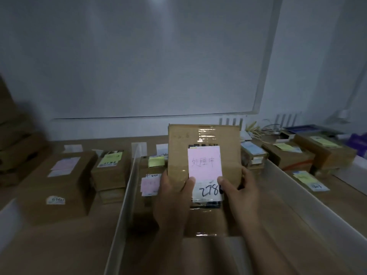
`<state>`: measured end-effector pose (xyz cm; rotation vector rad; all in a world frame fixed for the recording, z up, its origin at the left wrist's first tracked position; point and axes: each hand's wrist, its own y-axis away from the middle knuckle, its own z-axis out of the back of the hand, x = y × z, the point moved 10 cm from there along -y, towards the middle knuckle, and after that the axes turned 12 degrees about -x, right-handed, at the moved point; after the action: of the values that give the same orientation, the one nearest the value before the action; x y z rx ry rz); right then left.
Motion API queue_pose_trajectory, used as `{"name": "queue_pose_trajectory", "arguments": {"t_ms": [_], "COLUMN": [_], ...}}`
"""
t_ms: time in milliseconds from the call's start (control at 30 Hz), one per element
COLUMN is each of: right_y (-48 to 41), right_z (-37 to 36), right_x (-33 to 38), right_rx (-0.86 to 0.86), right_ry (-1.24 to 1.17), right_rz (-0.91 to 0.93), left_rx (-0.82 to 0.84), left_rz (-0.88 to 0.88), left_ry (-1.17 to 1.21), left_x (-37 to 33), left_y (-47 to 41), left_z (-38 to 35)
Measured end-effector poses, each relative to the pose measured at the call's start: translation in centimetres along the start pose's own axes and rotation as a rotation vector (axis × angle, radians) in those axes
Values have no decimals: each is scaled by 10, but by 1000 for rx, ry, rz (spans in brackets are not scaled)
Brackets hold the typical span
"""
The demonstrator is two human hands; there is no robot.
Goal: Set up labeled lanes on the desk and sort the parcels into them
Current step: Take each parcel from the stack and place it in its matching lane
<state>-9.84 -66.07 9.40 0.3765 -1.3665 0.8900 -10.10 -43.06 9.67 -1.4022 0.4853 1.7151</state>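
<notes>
Parcel (202, 139), brown cardboard, taped: held upright above the surface (59, 251), centre, just right of a white divider (127, 195). Pink note (204, 161) on its near face. Left hand (172, 199): grips the parcel's left edge, thumb on the note. Right hand (240, 191): grips the right edge, thumb on the note. Larger box (57, 185): rests on the surface, left.

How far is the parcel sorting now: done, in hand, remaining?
Done: white dividers mark lanes, and labelled parcels lie in them. In hand: left hand and right hand hold a parcel bearing a pink note. Left: placing it; blurred boxes far left may wait.
</notes>
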Motion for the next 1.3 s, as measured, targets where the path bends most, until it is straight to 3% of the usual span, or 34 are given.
{"name": "queue_pose_trajectory", "arguments": {"t_ms": [100,233,333,500,667,1000,1300], "right_y": [-12,-25,-33,-48,-66,-90,-90], "right_z": [-37,-90,-129,-184,-231,-275,-286], "right_x": [14,34,44,38,21,3,5], "right_rx": [91,159,234,339,411,501,518], "right_ry": [28,85,169,239,375,603,505], "right_rz": [31,76,93,95,15,-53,-6], "left_rx": [17,-82,5,58,82,225,172], "left_rz": [22,34,69,-27,88,120,131], "left_ry": [75,-106,-113,-330,-353,-556,-570], "left_x": [2,6,14,13,39,74,80], "left_y": [-27,-74,-110,-158,-197,-243,-250], "left_z": [0,17,13,-1,-18,-48,-45]}}
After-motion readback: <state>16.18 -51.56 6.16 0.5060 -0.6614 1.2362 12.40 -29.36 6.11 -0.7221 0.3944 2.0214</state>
